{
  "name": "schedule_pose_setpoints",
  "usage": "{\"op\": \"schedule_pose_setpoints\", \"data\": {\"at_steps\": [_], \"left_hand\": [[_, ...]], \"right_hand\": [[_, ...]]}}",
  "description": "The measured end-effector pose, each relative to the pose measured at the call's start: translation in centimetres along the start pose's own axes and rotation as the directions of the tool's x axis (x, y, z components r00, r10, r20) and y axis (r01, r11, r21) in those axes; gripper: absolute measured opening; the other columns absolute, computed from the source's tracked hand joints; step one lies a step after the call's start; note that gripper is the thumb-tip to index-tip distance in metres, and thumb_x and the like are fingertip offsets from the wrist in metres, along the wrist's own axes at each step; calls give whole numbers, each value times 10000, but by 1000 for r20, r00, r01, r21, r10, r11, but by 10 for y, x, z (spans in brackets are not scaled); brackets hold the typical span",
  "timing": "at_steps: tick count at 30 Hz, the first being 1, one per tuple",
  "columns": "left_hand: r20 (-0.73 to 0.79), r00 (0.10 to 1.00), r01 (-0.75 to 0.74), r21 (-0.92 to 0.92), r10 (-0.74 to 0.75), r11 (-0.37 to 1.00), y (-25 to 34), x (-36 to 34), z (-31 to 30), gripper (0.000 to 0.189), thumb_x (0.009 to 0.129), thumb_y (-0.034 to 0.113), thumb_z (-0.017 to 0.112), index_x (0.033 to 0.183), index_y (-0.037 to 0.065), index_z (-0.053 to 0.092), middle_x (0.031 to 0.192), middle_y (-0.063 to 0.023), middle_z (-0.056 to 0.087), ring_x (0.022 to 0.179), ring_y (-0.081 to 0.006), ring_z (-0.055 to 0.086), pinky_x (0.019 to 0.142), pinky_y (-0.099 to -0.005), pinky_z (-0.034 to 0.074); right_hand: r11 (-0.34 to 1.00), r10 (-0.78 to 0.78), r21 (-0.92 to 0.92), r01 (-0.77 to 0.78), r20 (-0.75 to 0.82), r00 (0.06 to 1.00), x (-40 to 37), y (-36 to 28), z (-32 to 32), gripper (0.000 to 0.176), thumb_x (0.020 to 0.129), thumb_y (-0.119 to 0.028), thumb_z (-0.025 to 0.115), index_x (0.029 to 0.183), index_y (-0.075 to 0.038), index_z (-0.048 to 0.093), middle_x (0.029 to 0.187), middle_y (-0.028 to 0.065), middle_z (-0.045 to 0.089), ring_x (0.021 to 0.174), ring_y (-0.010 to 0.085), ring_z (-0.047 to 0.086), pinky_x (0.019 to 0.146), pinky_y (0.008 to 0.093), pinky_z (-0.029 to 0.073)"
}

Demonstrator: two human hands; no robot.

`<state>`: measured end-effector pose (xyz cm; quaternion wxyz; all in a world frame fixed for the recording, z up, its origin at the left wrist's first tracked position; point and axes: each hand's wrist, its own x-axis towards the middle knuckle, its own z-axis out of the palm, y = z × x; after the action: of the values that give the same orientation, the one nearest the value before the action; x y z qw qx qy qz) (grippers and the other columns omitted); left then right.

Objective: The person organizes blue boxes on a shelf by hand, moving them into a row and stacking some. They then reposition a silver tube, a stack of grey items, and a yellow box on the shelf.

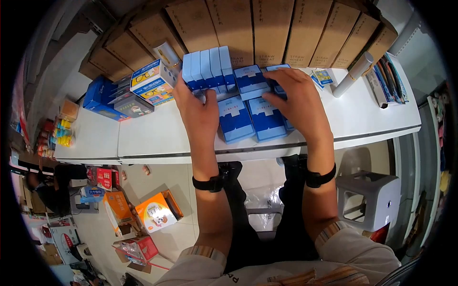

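Several slim light-and-dark-blue boxes [206, 64] stand upright in a row on the white table. My left hand [198, 112] is at the row's left end, its fingers along the outer side and its thumb at the front; part of the grip is hidden. Right of the row, more blue boxes lie flat, including one at the back [251, 81] and two in front [236, 119]. My right hand [299, 97] curves over a blue box [279, 86] at the right of this group, fingers above and thumb at the near side, partly covering it.
Brown cartons [234, 31] line the back of the white table [157, 138]. Left are a yellow-and-blue box [152, 83] and a blue display box [102, 97]; right, a white cylinder [354, 75] and a bin of packets [389, 81]. A grey stool [374, 195] and orange carton [157, 212] stand below.
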<state>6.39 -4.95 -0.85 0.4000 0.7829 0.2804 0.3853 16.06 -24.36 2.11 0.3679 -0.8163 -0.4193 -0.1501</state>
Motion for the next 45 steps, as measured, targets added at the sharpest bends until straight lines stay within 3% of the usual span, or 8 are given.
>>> {"op": "schedule_pose_setpoints", "data": {"at_steps": [6,17,23,29,32,38,41,45], "left_hand": [[-4,997,-78,44,79,996,-8,1,1,668,859,16,647,1486,54,420,1369,-223,467,1285,-386,507,1067,-452,451],[-5,998,-63,8,63,998,-8,1,1,637,880,32,640,1480,54,428,1354,-226,470,1270,-393,520,1063,-470,461],[3,999,-42,10,42,999,-8,2,2,648,876,33,645,1485,65,425,1362,-226,465,1283,-395,515,1061,-467,464],[14,999,-37,31,37,999,-8,1,1,659,875,38,650,1490,64,416,1374,-223,458,1289,-397,512,1052,-462,467],[6,999,-47,37,46,998,-9,1,2,662,872,40,652,1490,63,415,1373,-224,458,1286,-396,512,1050,-462,463],[-6,998,-67,41,67,997,-12,1,3,657,869,36,648,1485,61,423,1366,-226,463,1284,-400,511,1060,-464,453],[-1,998,-58,3,58,998,-8,1,2,647,864,31,647,1474,57,434,1351,-230,471,1277,-406,509,1060,-464,446],[10,994,-108,-2,108,994,-14,4,2,631,855,26,652,1453,46,450,1321,-236,488,1248,-408,514,1043,-467,444]], "right_hand": [[1000,-24,15,25,-75,997,3,-2,4,280,843,-164,766,1087,-36,720,1018,160,716,994,360,651,952,434,482],[999,-33,-6,32,-190,981,8,2,16,247,921,-109,685,1164,-67,684,866,165,707,890,345,663,921,438,489],[997,43,73,-32,-154,987,6,-1,13,297,876,-186,751,1142,-71,683,861,148,713,887,346,667,916,428,494],[998,60,-20,-65,-203,977,5,-8,11,528,735,-370,875,1135,-80,687,844,119,716,886,334,678,864,423,508],[995,94,-10,-98,-198,976,5,-11,9,534,726,-369,882,1136,-84,690,844,123,709,873,330,675,841,423,512],[999,-14,-48,3,-221,975,6,-8,11,525,728,-337,872,1130,-56,682,865,132,689,881,331,654,833,416,504],[997,40,-56,-50,-172,984,6,-20,1,509,747,-314,850,1136,-35,676,866,141,680,891,339,641,841,418,499],[999,-22,19,28,-239,971,8,-13,9,508,771,-286,823,1178,-23,673,898,142,675,883,336,629,838,422,496]]}}
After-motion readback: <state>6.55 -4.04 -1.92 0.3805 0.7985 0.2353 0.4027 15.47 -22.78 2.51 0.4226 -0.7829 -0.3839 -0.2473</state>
